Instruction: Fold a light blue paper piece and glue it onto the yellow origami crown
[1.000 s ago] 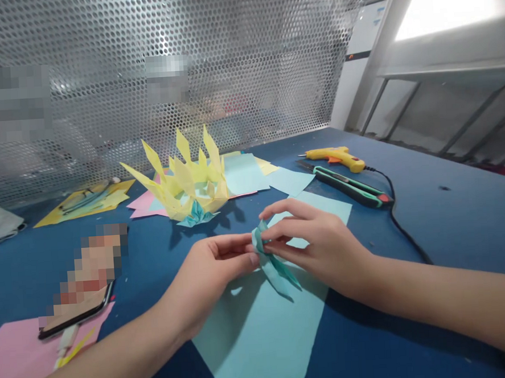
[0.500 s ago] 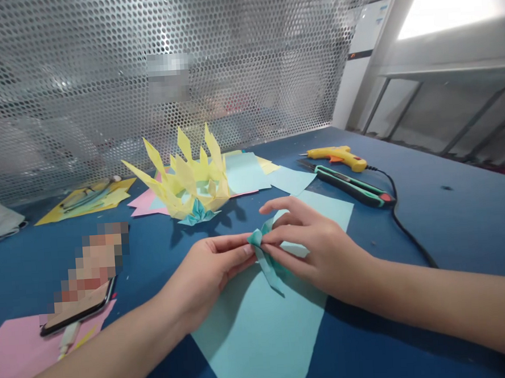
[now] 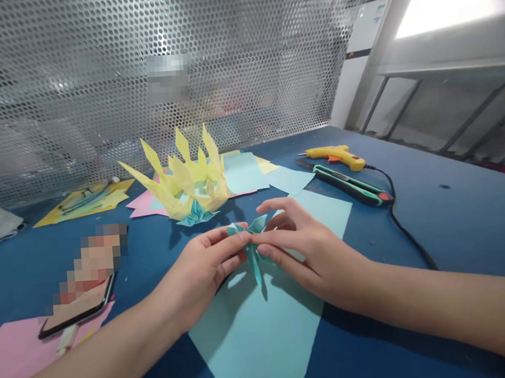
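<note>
Pinching a small folded blue paper (image 3: 255, 264) with the left hand (image 3: 199, 266), using the thumb in front and bent fingers behind. Touching the middle of the same paper with the right hand (image 3: 313, 242), using the tip of a straight pointing finger. Holding the right thumb close below, near the thin hanging strips, but cannot tell if really pinching there. Bending the other right fingers above, a bit spread apart. Holding the folded paper between both hands, over a big light blue sheet (image 3: 261, 337) on a dark blue table (image 3: 464, 221), with two pointy bits sticking out at the top. Can see a yellow paper crown (image 3: 185, 173) standing behind the hands, with a blue paper flower (image 3: 197, 213) at its front. Can spot a yellow glue gun (image 3: 336, 156) to the right, just beside a black and green cutter (image 3: 348, 185). Can find a phone (image 3: 86, 310) on the left, partly on pink paper (image 3: 16, 351), with a blurred-out screen. Can also see a shiny metal wall (image 3: 226, 36) full of holes at the back.
</note>
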A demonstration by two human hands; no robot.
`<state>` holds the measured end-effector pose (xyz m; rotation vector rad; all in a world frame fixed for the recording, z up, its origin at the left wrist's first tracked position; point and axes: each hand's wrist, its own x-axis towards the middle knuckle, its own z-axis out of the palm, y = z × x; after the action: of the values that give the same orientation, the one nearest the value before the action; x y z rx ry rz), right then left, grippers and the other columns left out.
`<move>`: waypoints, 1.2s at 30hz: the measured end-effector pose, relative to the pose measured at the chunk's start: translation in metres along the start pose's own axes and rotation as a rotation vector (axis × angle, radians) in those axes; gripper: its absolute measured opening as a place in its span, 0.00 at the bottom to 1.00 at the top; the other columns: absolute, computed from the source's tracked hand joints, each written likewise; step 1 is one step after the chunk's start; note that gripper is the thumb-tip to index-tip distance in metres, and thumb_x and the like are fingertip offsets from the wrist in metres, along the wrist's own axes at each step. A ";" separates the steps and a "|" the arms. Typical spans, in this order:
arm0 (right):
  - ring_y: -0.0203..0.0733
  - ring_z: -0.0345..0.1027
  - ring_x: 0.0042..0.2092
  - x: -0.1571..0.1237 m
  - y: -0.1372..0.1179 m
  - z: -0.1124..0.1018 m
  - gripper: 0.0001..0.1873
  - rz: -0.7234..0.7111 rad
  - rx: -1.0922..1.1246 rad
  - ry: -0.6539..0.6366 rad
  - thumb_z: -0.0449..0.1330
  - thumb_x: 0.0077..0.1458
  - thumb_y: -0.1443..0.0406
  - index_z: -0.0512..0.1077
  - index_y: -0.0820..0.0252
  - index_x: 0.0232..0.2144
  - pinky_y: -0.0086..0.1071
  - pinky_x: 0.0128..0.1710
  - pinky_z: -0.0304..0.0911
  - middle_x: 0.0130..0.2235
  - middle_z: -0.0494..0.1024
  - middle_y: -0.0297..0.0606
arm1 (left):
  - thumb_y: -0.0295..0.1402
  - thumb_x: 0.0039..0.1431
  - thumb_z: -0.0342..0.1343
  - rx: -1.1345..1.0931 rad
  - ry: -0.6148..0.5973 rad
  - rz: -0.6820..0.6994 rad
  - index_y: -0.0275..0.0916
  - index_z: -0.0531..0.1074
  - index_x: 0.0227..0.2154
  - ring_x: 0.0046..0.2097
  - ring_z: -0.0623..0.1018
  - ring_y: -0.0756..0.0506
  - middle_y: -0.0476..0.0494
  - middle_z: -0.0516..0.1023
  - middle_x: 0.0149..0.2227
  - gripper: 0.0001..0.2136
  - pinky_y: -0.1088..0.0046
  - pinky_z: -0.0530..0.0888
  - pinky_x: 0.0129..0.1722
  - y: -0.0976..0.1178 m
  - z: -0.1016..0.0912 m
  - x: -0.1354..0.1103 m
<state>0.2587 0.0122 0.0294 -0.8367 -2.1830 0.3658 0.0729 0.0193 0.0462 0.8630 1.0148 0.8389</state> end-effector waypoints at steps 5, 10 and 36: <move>0.34 0.68 0.37 0.000 0.004 0.002 0.12 -0.054 0.121 0.063 0.53 0.61 0.73 0.73 0.60 0.43 0.34 0.40 0.71 0.45 0.63 0.43 | 0.34 0.58 0.59 0.032 0.009 0.050 0.36 0.72 0.30 0.39 0.77 0.49 0.45 0.78 0.35 0.06 0.72 0.73 0.44 0.003 0.006 -0.003; 0.33 0.68 0.41 0.000 0.002 0.002 0.15 -0.027 0.239 0.119 0.55 0.59 0.74 0.69 0.58 0.48 0.30 0.44 0.69 0.43 0.68 0.39 | 0.35 0.58 0.58 0.135 0.058 0.108 0.38 0.70 0.38 0.36 0.76 0.49 0.48 0.77 0.35 0.08 0.71 0.73 0.39 0.006 0.011 -0.007; 0.29 0.67 0.25 0.004 -0.002 -0.004 0.06 0.228 0.420 -0.142 0.57 0.57 0.71 0.70 0.60 0.28 0.22 0.29 0.63 0.24 0.73 0.27 | 0.31 0.59 0.53 0.532 -0.076 0.327 0.48 0.62 0.51 0.29 0.69 0.56 0.56 0.68 0.35 0.18 0.84 0.66 0.26 0.010 0.012 -0.019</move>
<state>0.2587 0.0131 0.0356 -0.8387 -2.0316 0.9850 0.0765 0.0046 0.0650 1.5343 1.0618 0.8093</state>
